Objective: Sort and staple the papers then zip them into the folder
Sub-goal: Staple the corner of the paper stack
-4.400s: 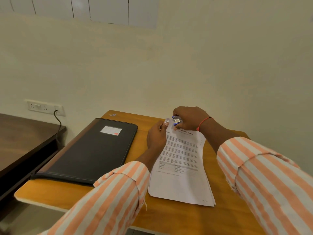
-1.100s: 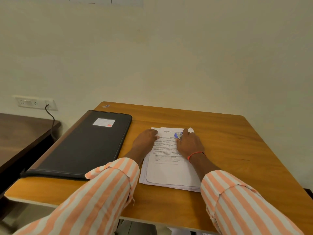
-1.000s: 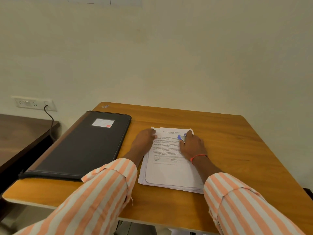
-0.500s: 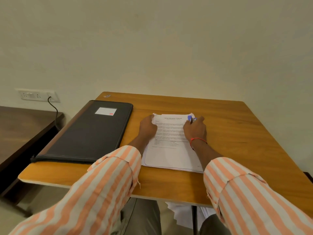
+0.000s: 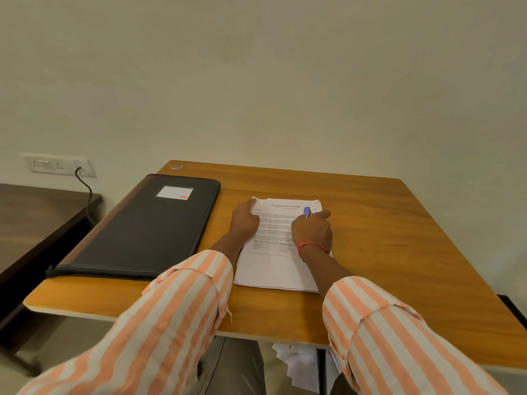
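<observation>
Head view: left hand [image 5: 245, 221] flat, pinning papers [image 5: 275, 269] against slip; right hand [image 5: 312, 235], grip round stapler [image 5: 307, 210], at papers' top edge; folder [image 5: 148, 223] shut along bench [image 5: 393, 252] left edge.

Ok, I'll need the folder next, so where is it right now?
The black folder lies flat on the table in the head view, just left of the papers.

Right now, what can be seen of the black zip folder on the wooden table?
The flat black rectangular leather-look folder lies closed on the left part of the wooden table, its long side running away from the person. A brownish strip runs along its left edge and a zip line along its near edge. A white label with a small red mark sits near its far end. A striped sleeve overlaps its near right corner in view; whether they touch cannot be told.
</observation>
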